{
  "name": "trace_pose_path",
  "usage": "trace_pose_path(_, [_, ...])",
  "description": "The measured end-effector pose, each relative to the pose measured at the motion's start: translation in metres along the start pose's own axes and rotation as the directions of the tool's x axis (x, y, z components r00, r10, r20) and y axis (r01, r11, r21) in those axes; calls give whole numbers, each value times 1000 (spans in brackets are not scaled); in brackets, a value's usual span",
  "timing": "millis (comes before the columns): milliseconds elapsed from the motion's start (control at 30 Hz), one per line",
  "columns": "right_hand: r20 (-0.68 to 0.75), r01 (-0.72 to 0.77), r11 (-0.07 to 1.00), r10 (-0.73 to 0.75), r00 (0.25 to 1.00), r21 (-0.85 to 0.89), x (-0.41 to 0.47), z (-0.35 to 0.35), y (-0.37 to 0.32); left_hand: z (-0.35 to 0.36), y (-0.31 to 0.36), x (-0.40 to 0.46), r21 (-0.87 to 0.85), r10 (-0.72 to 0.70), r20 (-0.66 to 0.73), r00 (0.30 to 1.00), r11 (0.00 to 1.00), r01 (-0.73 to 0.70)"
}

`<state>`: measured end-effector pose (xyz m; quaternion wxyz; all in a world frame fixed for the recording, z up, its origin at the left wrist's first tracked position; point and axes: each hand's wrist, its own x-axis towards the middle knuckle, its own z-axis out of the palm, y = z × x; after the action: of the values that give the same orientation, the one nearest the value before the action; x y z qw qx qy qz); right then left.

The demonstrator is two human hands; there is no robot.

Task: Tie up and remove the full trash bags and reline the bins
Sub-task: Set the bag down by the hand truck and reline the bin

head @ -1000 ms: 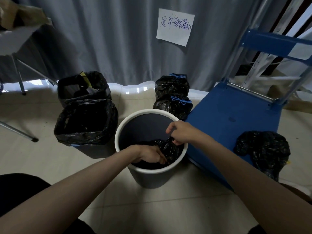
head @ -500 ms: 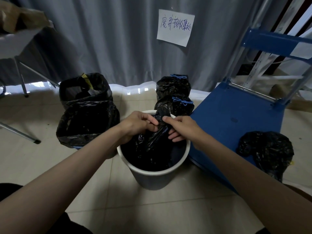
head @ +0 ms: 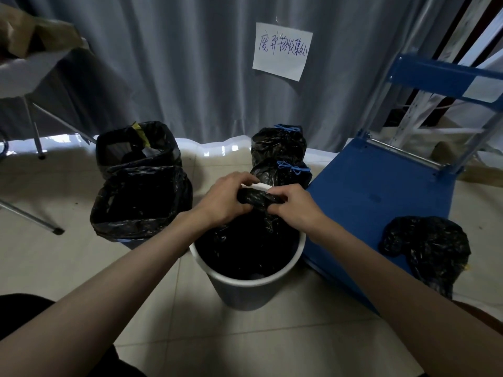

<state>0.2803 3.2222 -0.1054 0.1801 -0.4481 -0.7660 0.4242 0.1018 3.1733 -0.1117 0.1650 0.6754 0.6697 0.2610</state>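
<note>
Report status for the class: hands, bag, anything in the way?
Left hand and right hand grip the bag over the white bin. Bag partly in bin. Nothing in the way.

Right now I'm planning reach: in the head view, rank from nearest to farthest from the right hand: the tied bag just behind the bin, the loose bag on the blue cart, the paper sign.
From the right hand:
1. Tied bag, just behind.
2. Loose bag, right, on the blue cart.
3. Paper sign, up on the curtain.
</note>
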Motion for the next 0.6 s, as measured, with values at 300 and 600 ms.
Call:
trace_pose_path(300, [-29,101,984,-107,994,-149,-6,-9,2,-9,9,-4,-293,-25,385,922,945,148])
trace_pose_path(600, [87,54,999,-54,995,3,-1,-7,0,-11,-2,2,-282,-94,255,962,945,167])
